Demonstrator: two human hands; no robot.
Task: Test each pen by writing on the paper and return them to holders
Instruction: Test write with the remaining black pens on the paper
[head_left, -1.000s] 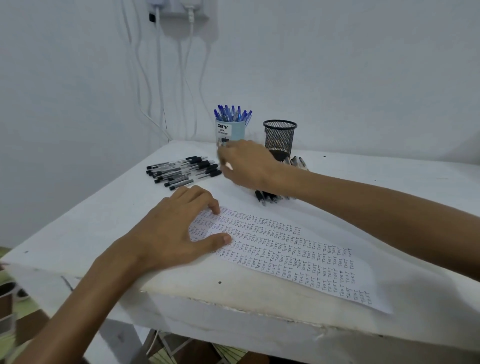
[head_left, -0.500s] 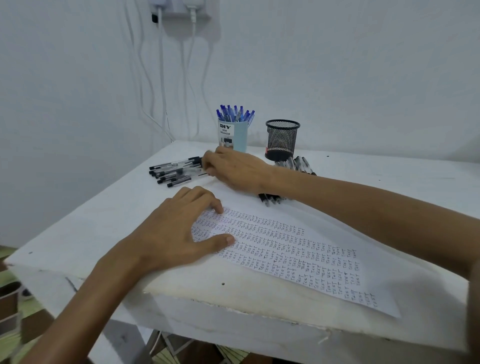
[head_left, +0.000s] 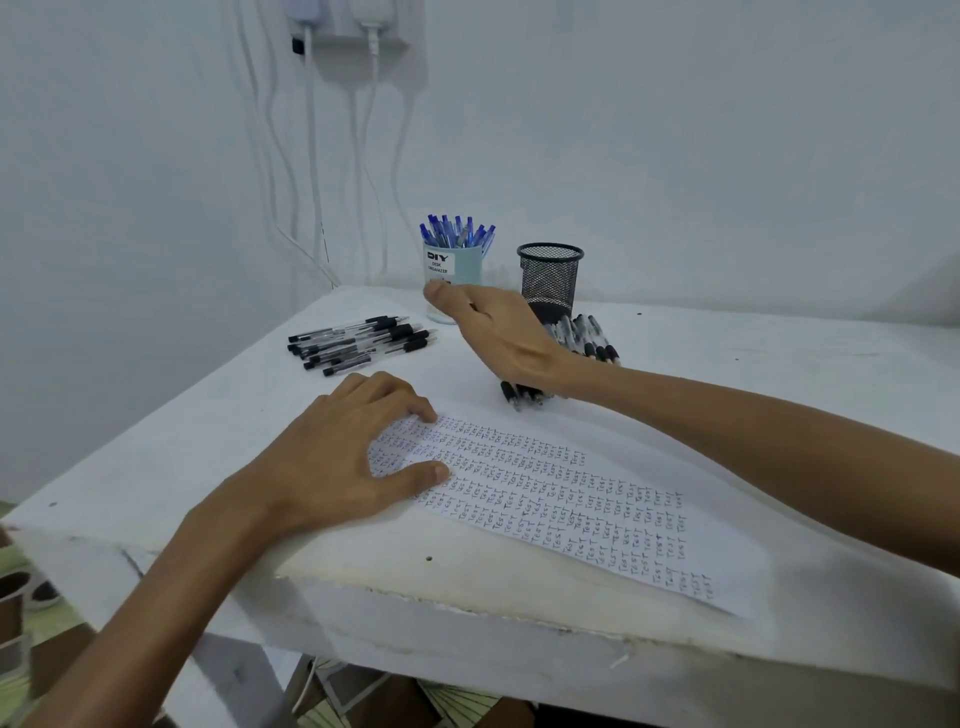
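A white paper (head_left: 571, 499) covered with rows of handwritten "TEST" lies on the table. My left hand (head_left: 337, 462) rests flat on its left end, fingers spread. My right hand (head_left: 498, 338) hovers over a pile of black pens (head_left: 592, 338) in front of the empty black mesh holder (head_left: 550, 275). Its thumb sticks out toward the light blue holder (head_left: 457, 267), which is full of blue pens (head_left: 457, 231). I see no pen in that hand; its fingers are hidden behind the palm. A second pile of black pens (head_left: 358, 345) lies at the left.
The white table (head_left: 753, 374) stands in a corner, with walls behind and to the left. White cables (head_left: 311, 182) hang from a wall socket (head_left: 358, 21) down to the table's back corner. Brown cups (head_left: 13, 603) sit on the floor at lower left.
My right hand reached left to the left pile of black pens, then swung back right and lifted over the pile by the mesh holder. The left hand stayed on the paper.
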